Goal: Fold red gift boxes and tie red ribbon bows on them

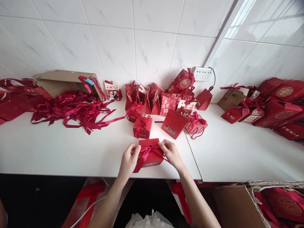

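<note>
Behind everything stands the wall (114, 47), which is of glossy pale tiles with grey veins. Against it is the long table (71, 152), white and smooth, with one dark seam to the right of the middle. Below the table edge, at the lower right, a carton (230, 202) of rough brown cardboard is open and has red boxes in it. On the table, the right pile (282, 107) leans together near the wall, probably to save space. At the left, an open carton (68, 75) faces the front, and soft, shiny ribbons (76, 110) lie tangled before it, perhaps for easy taking. In the middle, small boxes (168, 105) of printed card, some with peaked tops, stand close together behind the working place.

The held box (155, 160), red and stiff, is on the table near its front edge, between the two hands. The left hand (130, 155) and the right hand (171, 151) are both pinched narrow at opposite ends of the satin bow (149, 148), likely so that its loops stay even. Whether the fingertips take some card also, I cannot tell.
</note>
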Motion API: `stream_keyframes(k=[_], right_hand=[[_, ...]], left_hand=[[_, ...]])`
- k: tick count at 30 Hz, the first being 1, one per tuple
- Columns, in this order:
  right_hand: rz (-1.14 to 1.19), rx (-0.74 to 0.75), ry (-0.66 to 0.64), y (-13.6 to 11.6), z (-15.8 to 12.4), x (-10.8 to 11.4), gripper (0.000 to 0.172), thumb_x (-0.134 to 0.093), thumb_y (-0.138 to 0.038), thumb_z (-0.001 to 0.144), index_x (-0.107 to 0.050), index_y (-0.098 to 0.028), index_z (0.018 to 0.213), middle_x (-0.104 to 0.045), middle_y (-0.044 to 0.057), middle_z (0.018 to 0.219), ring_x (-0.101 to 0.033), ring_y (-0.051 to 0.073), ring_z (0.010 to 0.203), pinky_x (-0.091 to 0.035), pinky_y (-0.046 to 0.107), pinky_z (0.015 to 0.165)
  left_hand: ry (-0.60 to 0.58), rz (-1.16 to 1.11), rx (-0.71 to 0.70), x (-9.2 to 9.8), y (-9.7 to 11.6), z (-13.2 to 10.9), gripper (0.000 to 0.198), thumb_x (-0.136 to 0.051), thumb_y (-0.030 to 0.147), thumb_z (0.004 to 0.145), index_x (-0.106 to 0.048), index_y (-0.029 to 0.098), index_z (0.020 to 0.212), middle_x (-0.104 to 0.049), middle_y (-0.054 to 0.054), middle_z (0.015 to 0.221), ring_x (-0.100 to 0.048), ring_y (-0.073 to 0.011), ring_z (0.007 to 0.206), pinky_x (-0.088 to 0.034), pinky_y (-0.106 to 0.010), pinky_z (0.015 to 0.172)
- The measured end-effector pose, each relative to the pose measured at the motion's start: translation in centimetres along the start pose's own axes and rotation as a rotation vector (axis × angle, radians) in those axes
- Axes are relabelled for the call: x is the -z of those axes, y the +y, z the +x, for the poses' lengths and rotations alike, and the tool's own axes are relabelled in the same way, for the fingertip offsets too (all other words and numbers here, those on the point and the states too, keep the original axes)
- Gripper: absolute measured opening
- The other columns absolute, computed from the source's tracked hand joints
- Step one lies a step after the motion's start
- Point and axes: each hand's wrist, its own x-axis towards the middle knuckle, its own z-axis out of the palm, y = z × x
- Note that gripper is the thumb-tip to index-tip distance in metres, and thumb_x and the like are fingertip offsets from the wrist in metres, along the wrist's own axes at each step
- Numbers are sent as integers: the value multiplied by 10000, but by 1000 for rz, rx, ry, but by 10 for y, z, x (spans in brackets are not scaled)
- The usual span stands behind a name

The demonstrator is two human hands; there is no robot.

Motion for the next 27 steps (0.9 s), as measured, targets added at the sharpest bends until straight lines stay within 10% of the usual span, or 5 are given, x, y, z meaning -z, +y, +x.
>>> stream_keyframes(k=[14, 18, 21, 27], right_hand=[[111, 41, 12, 16, -4, 10, 447, -509, -638, 797, -477, -193, 819, -523, 14, 804, -508, 126, 664, -443, 257, 606], [19, 212, -237, 20, -6, 25, 889, -685, -659, 628, -316, -246, 1325, -309, 153, 1420, -388, 276, 1280, -416, 421, 989], [-124, 253, -365, 22, -8, 24, 1108, -788, -515, 586, -119, -267, 1434, -163, 171, 1502, -269, 298, 1368, -349, 476, 1058], [-337, 474, -117, 21, -21, 13, 930, -704, -304, 737, -110, -279, 1452, -312, 157, 1411, -352, 283, 1322, -425, 480, 1012]], left_hand=[[-33, -103, 75, -3, -6, 2, 379, -417, 511, 856, -422, 209, 627, -456, 37, 564, -457, -126, 523, -391, -234, 508], [-47, -94, 71, 2, -1, 4, 324, -507, 500, 813, -505, 194, 707, -571, 4, 671, -563, -152, 618, -445, -243, 550], [-8, -64, 38, -1, 3, 3, 274, -565, 461, 786, -521, 192, 756, -587, 6, 691, -587, -149, 628, -463, -234, 553], [151, 63, -433, -13, 18, -17, 88, -552, 284, 853, -570, 205, 819, -606, -21, 791, -613, -145, 755, -522, -262, 702]])
